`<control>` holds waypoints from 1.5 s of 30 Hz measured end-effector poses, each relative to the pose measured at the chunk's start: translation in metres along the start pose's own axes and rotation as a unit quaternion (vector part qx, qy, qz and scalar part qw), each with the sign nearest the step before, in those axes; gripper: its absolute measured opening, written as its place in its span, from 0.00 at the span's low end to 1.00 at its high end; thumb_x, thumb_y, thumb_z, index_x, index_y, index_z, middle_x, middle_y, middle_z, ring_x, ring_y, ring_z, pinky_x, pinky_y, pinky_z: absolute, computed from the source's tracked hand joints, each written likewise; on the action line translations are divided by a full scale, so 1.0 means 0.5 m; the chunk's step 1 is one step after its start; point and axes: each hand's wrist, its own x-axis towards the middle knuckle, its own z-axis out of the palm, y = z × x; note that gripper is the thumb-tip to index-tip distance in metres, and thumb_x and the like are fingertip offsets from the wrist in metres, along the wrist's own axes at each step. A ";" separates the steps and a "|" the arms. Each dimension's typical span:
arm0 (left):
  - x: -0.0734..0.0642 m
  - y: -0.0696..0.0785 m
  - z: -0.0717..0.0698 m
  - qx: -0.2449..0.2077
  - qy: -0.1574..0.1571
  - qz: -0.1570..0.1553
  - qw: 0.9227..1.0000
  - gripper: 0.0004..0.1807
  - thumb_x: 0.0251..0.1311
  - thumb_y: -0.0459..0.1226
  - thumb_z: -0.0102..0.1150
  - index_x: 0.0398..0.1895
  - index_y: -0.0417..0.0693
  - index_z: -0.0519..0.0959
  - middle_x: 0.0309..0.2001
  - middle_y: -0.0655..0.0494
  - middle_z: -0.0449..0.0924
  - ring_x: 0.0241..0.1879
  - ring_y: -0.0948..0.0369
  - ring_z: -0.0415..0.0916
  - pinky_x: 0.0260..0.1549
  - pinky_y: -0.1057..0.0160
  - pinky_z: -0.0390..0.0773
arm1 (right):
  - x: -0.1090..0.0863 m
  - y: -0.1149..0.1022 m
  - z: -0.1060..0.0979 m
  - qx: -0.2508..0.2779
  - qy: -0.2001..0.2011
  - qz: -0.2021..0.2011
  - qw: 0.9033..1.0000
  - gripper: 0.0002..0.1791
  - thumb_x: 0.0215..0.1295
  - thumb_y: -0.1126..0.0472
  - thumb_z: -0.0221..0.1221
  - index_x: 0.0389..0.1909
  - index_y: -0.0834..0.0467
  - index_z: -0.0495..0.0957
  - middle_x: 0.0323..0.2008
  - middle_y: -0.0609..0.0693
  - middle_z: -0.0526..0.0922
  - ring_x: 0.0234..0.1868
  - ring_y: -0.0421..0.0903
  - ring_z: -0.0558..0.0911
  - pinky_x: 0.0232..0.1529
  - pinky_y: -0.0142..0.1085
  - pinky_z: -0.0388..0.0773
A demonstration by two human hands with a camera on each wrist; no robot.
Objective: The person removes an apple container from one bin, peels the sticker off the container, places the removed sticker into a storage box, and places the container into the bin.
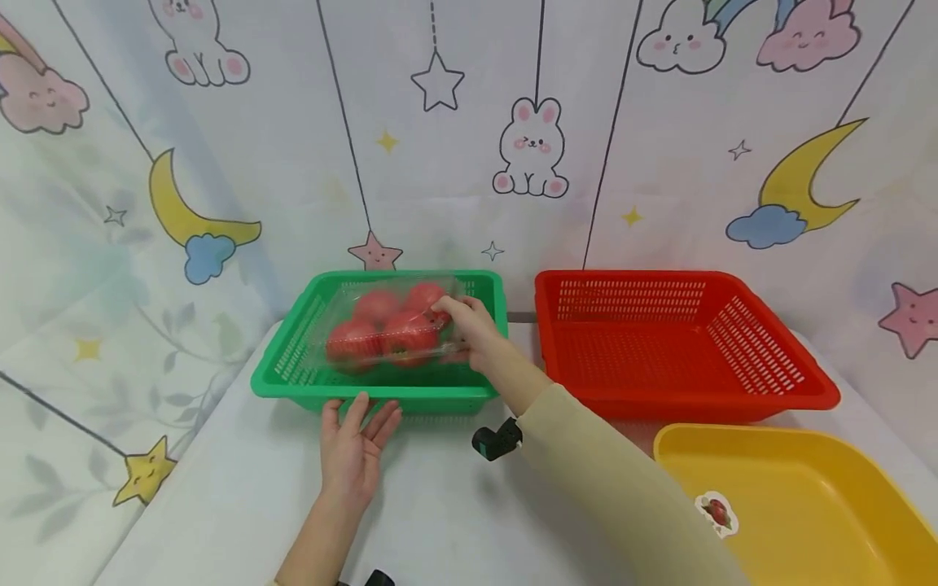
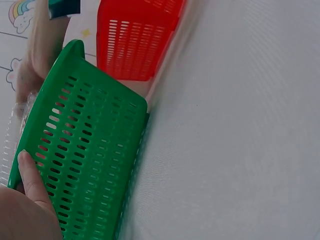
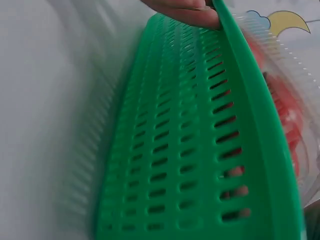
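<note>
A clear plastic box of tomatoes point(image 1: 383, 329) sits tilted in the green basket point(image 1: 308, 392). My right hand point(image 1: 472, 330) grips the box at its right end, thumb on top; the fingers beneath are partly hidden. At the basket's front, my left hand point(image 1: 355, 456) touches the wall just under the rim, palm up with fingers extended. In the left wrist view one finger point(image 2: 33, 180) lies straight against the slotted green wall. The right wrist view shows the left hand's fingers point(image 3: 192, 16) up at the rim, with the box point(image 3: 287, 107) behind it.
A red basket point(image 1: 689, 404) stands to the right of the green one. Nearer on the right lies a yellow tray point(image 1: 787, 488) with a fruit sticker point(image 1: 716, 514). A patterned cloth backdrop point(image 1: 469, 179) hangs behind the white table point(image 1: 447, 521).
</note>
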 end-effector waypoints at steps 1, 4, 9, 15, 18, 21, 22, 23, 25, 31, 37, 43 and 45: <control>-0.001 0.001 0.000 -0.001 0.003 -0.003 1.000 0.13 0.75 0.40 0.53 0.55 0.51 0.61 0.49 0.49 0.75 0.40 0.56 0.86 0.47 0.57 0.82 | 0.005 0.005 0.003 -0.006 0.002 0.004 1.000 0.43 0.61 0.52 0.64 0.76 0.51 0.57 0.70 0.56 0.63 0.54 0.64 0.76 0.45 0.58 0.82; -0.004 0.001 0.001 -0.004 0.006 -0.006 1.000 0.13 0.76 0.39 0.52 0.54 0.50 0.61 0.49 0.48 0.75 0.40 0.55 0.86 0.48 0.57 0.82 | 0.016 0.023 0.009 -0.020 0.009 0.013 1.000 0.44 0.60 0.54 0.64 0.76 0.52 0.57 0.71 0.58 0.61 0.59 0.64 0.72 0.55 0.57 0.77; -0.006 -0.003 0.004 -0.010 0.008 -0.007 1.000 0.11 0.76 0.36 0.51 0.53 0.48 0.60 0.48 0.47 0.74 0.39 0.55 0.87 0.47 0.56 0.82 | 0.023 0.040 0.013 -0.029 0.021 0.015 0.999 0.43 0.61 0.59 0.61 0.77 0.57 0.56 0.74 0.59 0.59 0.70 0.61 0.59 0.69 0.58 0.59; -0.001 -0.002 0.005 -0.019 0.008 -0.004 1.000 0.12 0.75 0.36 0.53 0.51 0.50 0.61 0.46 0.49 0.75 0.38 0.55 0.87 0.46 0.56 0.83 | 0.023 0.039 0.010 -0.064 0.030 0.033 0.997 0.26 0.62 0.62 0.59 0.61 0.66 0.69 0.64 0.58 0.67 0.64 0.57 0.63 0.68 0.55 0.60; 0.001 -0.002 0.006 -0.022 0.008 -0.006 1.000 0.12 0.75 0.36 0.53 0.51 0.50 0.61 0.46 0.49 0.75 0.38 0.55 0.87 0.46 0.56 0.83 | 0.022 0.039 0.006 -0.077 0.032 0.035 0.996 0.23 0.62 0.61 0.59 0.57 0.66 0.71 0.62 0.58 0.68 0.64 0.57 0.63 0.69 0.56 0.59; 0.001 -0.003 0.006 -0.021 0.008 -0.008 1.000 0.11 0.75 0.36 0.53 0.51 0.50 0.61 0.46 0.49 0.75 0.38 0.55 0.87 0.46 0.56 0.83 | 0.020 0.038 0.003 -0.083 0.032 0.034 0.995 0.27 0.62 0.59 0.60 0.60 0.67 0.71 0.64 0.59 0.67 0.65 0.58 0.63 0.69 0.56 0.58; 0.001 -0.003 0.005 -0.022 0.008 -0.009 1.000 0.12 0.75 0.36 0.53 0.51 0.50 0.61 0.46 0.49 0.75 0.38 0.55 0.87 0.46 0.56 0.83 | 0.019 0.036 0.002 -0.081 0.033 0.035 0.996 0.27 0.63 0.59 0.60 0.61 0.67 0.71 0.65 0.59 0.67 0.65 0.58 0.63 0.69 0.56 0.59; 0.000 -0.003 0.005 -0.020 0.007 -0.010 1.000 0.12 0.75 0.37 0.53 0.51 0.50 0.61 0.46 0.49 0.75 0.38 0.55 0.87 0.46 0.56 0.83 | 0.018 0.035 0.000 -0.079 0.033 0.036 0.996 0.29 0.63 0.58 0.60 0.63 0.67 0.70 0.66 0.59 0.66 0.66 0.58 0.63 0.69 0.56 0.59; -0.001 -0.003 0.005 -0.018 0.005 -0.012 1.000 0.12 0.75 0.37 0.54 0.51 0.50 0.61 0.46 0.49 0.76 0.38 0.55 0.87 0.46 0.57 0.83 | 0.013 0.029 -0.003 -0.080 0.033 0.036 0.996 0.30 0.63 0.58 0.60 0.65 0.66 0.68 0.67 0.58 0.65 0.65 0.58 0.63 0.68 0.56 0.60; -0.002 0.000 0.004 -0.022 0.007 -0.012 1.000 0.13 0.74 0.38 0.55 0.50 0.50 0.60 0.46 0.50 0.74 0.39 0.55 0.87 0.46 0.57 0.83 | -0.007 -0.004 -0.011 -0.084 0.006 0.026 0.996 0.33 0.65 0.57 0.58 0.70 0.63 0.65 0.70 0.59 0.62 0.64 0.62 0.65 0.62 0.60 0.67; -0.002 0.002 0.002 -0.013 0.001 -0.013 1.000 0.13 0.74 0.38 0.55 0.51 0.51 0.61 0.46 0.50 0.75 0.40 0.55 0.87 0.46 0.57 0.83 | -0.035 -0.048 -0.033 -0.051 -0.020 0.036 0.998 0.42 0.68 0.55 0.57 0.78 0.61 0.50 0.74 0.65 0.54 0.71 0.65 0.60 0.66 0.63 0.63; -0.003 0.003 0.001 -0.014 0.005 -0.013 1.000 0.13 0.75 0.38 0.54 0.51 0.50 0.61 0.46 0.51 0.75 0.40 0.56 0.87 0.45 0.58 0.83 | -0.085 -0.079 -0.058 -0.024 -0.069 0.029 0.997 0.42 0.71 0.55 0.56 0.79 0.57 0.47 0.76 0.65 0.53 0.73 0.66 0.58 0.67 0.59 0.63; -0.003 0.003 0.002 -0.015 0.004 -0.013 1.000 0.13 0.75 0.38 0.54 0.51 0.50 0.61 0.46 0.51 0.75 0.39 0.56 0.87 0.45 0.58 0.83 | -0.105 -0.088 -0.069 -0.017 -0.087 0.022 0.996 0.40 0.71 0.55 0.56 0.79 0.56 0.48 0.75 0.64 0.55 0.72 0.66 0.60 0.67 0.58 0.65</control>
